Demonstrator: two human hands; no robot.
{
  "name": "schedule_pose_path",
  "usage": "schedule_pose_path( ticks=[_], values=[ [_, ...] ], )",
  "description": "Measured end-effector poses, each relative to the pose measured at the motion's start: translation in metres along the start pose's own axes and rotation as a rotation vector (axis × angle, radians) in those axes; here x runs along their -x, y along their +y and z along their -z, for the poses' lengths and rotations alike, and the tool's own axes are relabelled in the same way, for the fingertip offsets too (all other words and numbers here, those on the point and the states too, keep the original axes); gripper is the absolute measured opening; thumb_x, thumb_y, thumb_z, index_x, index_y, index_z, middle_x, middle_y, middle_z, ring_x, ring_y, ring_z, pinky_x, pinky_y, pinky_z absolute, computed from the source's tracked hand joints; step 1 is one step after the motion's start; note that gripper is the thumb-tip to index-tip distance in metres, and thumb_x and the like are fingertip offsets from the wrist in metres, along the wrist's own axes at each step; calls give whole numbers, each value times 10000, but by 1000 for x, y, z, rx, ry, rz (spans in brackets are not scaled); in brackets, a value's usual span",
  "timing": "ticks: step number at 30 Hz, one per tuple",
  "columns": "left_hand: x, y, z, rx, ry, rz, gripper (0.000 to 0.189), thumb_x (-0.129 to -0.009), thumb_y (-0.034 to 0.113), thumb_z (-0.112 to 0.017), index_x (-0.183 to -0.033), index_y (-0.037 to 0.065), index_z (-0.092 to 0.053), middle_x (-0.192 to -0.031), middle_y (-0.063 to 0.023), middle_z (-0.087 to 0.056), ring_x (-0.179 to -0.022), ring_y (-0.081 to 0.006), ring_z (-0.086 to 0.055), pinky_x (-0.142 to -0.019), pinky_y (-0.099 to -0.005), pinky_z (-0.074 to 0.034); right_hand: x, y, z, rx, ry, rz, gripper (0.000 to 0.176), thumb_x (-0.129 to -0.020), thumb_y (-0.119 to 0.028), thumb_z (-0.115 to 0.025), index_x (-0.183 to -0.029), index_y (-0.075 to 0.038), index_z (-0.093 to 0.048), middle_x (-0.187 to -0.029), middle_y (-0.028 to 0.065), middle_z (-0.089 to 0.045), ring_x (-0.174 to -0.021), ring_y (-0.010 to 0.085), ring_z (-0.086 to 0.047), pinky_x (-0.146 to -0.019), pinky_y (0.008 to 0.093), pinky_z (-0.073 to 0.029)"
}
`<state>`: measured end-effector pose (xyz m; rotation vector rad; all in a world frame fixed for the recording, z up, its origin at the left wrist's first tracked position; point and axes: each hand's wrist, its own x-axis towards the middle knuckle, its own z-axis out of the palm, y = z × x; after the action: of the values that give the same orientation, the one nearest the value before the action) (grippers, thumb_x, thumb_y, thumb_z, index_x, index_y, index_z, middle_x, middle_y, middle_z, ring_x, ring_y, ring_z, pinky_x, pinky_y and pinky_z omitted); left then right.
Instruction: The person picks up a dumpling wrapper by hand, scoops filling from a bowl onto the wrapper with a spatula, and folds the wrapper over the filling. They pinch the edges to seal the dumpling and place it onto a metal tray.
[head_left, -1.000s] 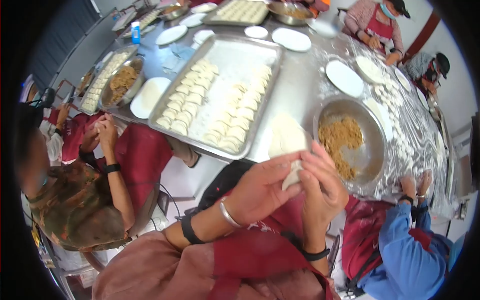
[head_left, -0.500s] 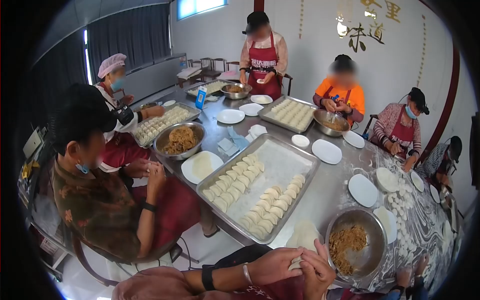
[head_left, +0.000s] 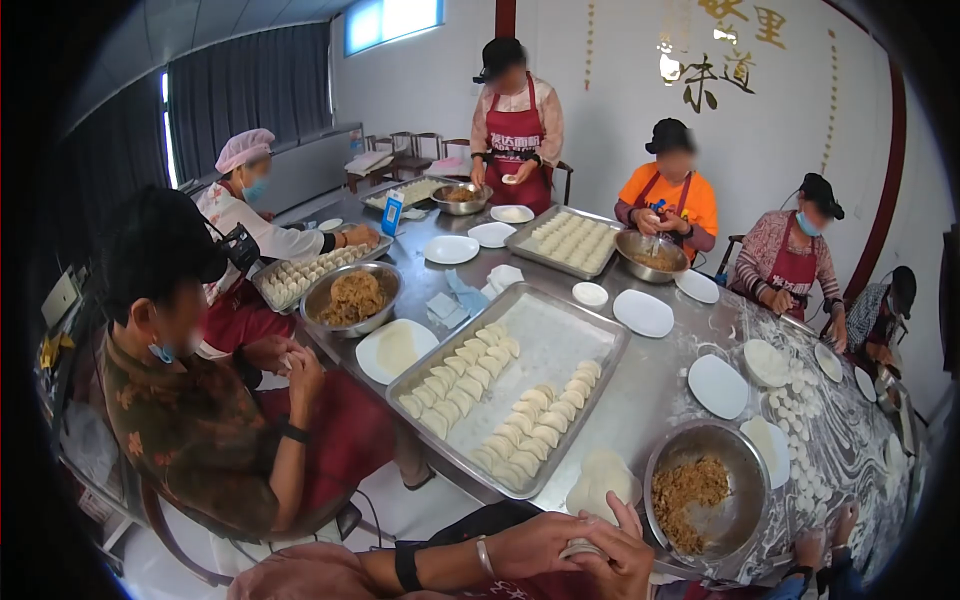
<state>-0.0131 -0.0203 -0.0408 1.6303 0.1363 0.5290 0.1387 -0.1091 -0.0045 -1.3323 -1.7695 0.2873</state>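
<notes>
So I'm counting four trays (head_left: 545, 315) of dumplings (head_left: 560, 235) sitting on one counter (head_left: 415, 265), four metal bowls (head_left: 742, 490) holding filling (head_left: 690, 490), and one blue-and-white sign (head_left: 392, 213) standing. One dough piece (head_left: 582, 547) is being held. Six other people (head_left: 515, 125) are showing, plus a seventh's hands (head_left: 828, 538).

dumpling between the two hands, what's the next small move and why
I'd probably pinch along the edge of the dumpling with the right hand while the left hand steadies it: both hands are closed around it, and the fingers hide part of its edge, so a full seal can't be confirmed.
</notes>
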Motion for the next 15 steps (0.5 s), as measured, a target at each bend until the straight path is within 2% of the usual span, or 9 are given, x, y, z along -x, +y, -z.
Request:
schedule_pose_path(
  ticks=[1,3,6,10,13,15],
  values=[
    [-1,8,-1,-1,-3,0,348,-935,164,-628,-1211,-28,-536,-1096,-142,-614,-998,-207,-612,-864,-312,-490,-1,-5,0,1,3,-1,330,-729,19,-640,-1053,49,-699,-1135,204,-678,-1250,361,-529,-1006,385,-438],
    [-3,26,-3,1118,99,550,312,-1001,220,-528,-1192,-26,-538,-1084,-90,-605,-966,-132,-594,-847,-279,-495,-3,-22,0,-127,122,-91,60,-710,-2,-674,-758,-10,-710,-836,143,-699,-1148,387,-602,-1067,495,-362],
    [-1,4,-5,1084,46,495,325,-1030,268,-461,-1172,-15,-536,-1056,-50,-583,-928,-92,-575,-832,-253,-498,-1,-21,-2,-134,136,-79,48,-705,-16,-683,-744,-30,-708,-851,151,-696,-1166,393,-588,-1070,514,-349],
    [-1,8,-5,1088,69,531,297,-1024,260,-476,-1144,-3,-545,-1031,-46,-564,-920,-87,-563,-821,-246,-498,2,-16,-3,-88,136,-62,60,-698,-15,-684,-745,-41,-713,-883,153,-699,-1166,391,-587,-1071,525,-344],
    [-3,8,-7,1059,14,475,306,-1026,253,-471,-1163,-12,-538,-1026,-47,-562,-960,-101,-567,-838,-254,-500,3,-17,-5,12,146,-45,88,-709,-8,-689,-785,-33,-725,-920,155,-703,-1154,389,-593,-1050,497,-379],
    [0,-16,-11,234,9,26,344,-1014,198,-497,-1265,-37,-500,-1082,-61,-581,-1025,-124,-576,-881,-261,-492,2,-23,-7,-171,358,-222,123,-752,0,-685,-867,3,-730,-988,163,-709,-1146,360,-601,-1011,441,-431]
  ],
)
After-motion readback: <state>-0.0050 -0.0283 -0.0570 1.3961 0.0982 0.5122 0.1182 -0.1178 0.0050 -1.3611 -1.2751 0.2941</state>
